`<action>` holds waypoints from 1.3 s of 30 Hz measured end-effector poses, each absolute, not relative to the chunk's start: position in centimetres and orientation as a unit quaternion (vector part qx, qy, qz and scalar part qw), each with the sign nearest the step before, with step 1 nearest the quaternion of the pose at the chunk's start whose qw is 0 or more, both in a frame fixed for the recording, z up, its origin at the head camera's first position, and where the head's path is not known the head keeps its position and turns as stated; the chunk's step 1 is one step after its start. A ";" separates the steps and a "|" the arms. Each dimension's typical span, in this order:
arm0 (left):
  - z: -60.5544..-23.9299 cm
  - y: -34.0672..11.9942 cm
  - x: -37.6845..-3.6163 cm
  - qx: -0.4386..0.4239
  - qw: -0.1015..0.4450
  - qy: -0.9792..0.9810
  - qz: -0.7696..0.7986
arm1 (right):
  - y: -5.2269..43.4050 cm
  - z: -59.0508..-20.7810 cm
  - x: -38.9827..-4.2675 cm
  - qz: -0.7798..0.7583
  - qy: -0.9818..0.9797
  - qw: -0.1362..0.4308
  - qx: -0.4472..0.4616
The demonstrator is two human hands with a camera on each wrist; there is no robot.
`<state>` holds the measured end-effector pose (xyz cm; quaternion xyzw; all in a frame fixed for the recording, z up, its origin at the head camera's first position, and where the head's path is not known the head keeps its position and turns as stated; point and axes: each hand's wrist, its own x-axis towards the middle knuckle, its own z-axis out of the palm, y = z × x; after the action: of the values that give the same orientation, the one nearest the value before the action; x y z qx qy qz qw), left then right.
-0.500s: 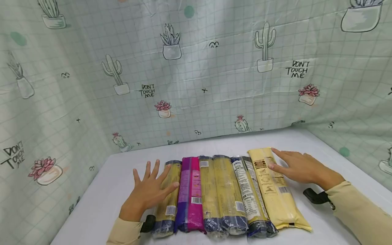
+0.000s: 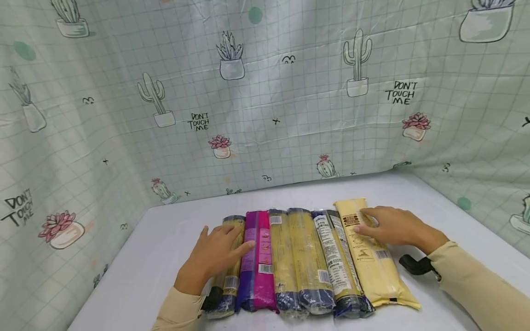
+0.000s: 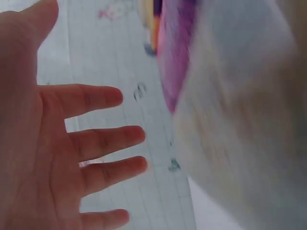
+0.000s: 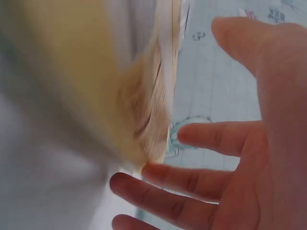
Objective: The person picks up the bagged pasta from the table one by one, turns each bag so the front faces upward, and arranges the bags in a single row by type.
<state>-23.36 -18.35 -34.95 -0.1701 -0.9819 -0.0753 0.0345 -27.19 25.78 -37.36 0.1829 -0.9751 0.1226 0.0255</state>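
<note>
Several long noodle packs lie side by side on a white table (image 2: pixel 149 257). My left hand (image 2: pixel 219 250) rests flat on the leftmost yellow pack (image 2: pixel 230 284), its fingertips reaching the magenta pack (image 2: pixel 258 262). In the left wrist view the left hand (image 3: pixel 72 143) shows spread, straight fingers beside a blurred magenta pack (image 3: pixel 175 57). My right hand (image 2: pixel 387 225) lies on the upper part of the pale yellow pack (image 2: pixel 372 271) at the right end, fingers loosely bent. The right wrist view shows the right hand (image 4: pixel 225 158) with fingertips touching the pale yellow pack (image 4: pixel 72 72).
Between the end packs lie two yellow packs (image 2: pixel 296 259) with blue ends and a dark-labelled pack (image 2: pixel 335 262). A cactus-print curtain (image 2: pixel 265 92) closes off the back and both sides. A black strap piece (image 2: pixel 414 265) sits by my right wrist.
Both hands moved inward. The left hand slid right over the leftmost pack toward the magenta one and drew its fingers together. The right hand shifted left onto the pale yellow pack, fingers bending slightly.
</note>
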 end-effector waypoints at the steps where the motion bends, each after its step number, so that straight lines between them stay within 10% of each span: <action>1: -34.8 -17.9 -23.5 -0.177 0.029 -0.981 -0.079 | 25.7 -37.3 -27.3 0.120 -0.975 0.026 0.187; 39: -34.8 -1.4 -22.5 -0.345 0.006 -0.936 0.064 | 23.0 -36.7 -29.6 0.175 -0.974 -0.044 0.136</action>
<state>-22.50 -1.35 -34.76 -0.3447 -0.9365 0.0643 0.0063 -29.58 23.01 -36.66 0.1359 -0.9742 0.1751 -0.0437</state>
